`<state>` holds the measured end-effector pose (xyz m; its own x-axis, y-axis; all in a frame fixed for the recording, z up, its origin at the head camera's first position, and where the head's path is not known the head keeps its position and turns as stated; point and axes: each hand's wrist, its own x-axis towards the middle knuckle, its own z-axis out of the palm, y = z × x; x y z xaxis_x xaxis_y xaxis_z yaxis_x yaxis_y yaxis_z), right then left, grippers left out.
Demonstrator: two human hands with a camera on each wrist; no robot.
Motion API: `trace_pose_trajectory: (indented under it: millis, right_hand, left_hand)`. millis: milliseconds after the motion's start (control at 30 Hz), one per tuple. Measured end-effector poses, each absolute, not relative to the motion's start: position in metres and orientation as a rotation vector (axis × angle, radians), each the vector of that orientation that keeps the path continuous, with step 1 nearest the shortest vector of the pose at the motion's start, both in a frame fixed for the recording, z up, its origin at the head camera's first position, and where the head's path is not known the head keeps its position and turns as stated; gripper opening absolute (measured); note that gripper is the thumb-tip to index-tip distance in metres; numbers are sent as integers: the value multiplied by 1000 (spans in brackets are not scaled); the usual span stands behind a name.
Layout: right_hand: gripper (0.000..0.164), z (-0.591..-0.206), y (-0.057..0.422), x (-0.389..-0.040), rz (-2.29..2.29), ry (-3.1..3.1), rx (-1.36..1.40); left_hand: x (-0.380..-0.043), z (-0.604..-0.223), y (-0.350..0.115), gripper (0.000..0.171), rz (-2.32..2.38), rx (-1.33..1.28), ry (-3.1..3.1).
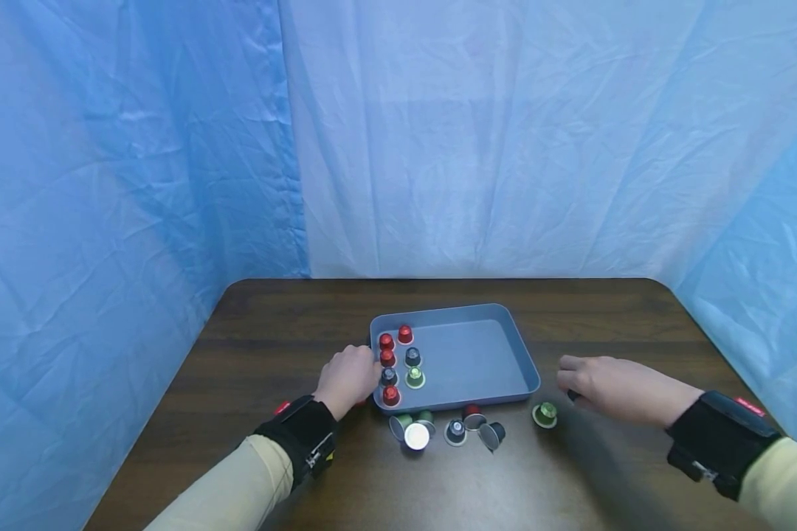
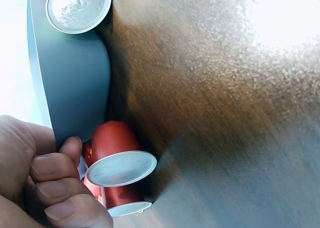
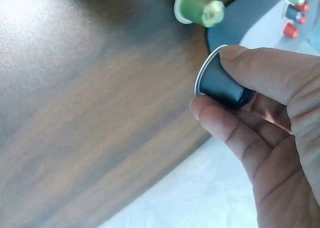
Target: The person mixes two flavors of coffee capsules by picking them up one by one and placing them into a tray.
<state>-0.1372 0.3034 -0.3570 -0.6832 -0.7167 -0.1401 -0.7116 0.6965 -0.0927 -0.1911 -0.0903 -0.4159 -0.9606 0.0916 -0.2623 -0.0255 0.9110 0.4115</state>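
Tray (image 1: 468,361) seemingly in all views

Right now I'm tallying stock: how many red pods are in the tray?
4. In the tray, left column: farthest pod, second pod, nearest pod; next column: far pod. The left hand may hide more.

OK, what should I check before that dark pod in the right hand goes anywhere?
1. Dark coffee capsule held: ok, the right hand pinches it.
2. Tray held: ok, the left hand grips its left edge.
3. Dark capsule over the tray: not ok, it is off to the right, above the table.
4. Room in the tray: ok, the upright capsules stand only toward its left side.
5. All other capsules in the tray: not ok, one green capsule sits outside its near right corner.
6. Dark capsule's lid undamaged: cannot tell, that face is turned away.
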Motion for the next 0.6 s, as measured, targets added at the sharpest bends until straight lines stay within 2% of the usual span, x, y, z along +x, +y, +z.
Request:
trace_pose_trajectory:
  millis: [600]
  right_hand:
    - [26,-324,281,-142,73,2789,-1318]
  left_hand:
    - [-191,-416,-91,26,609,39,2796]
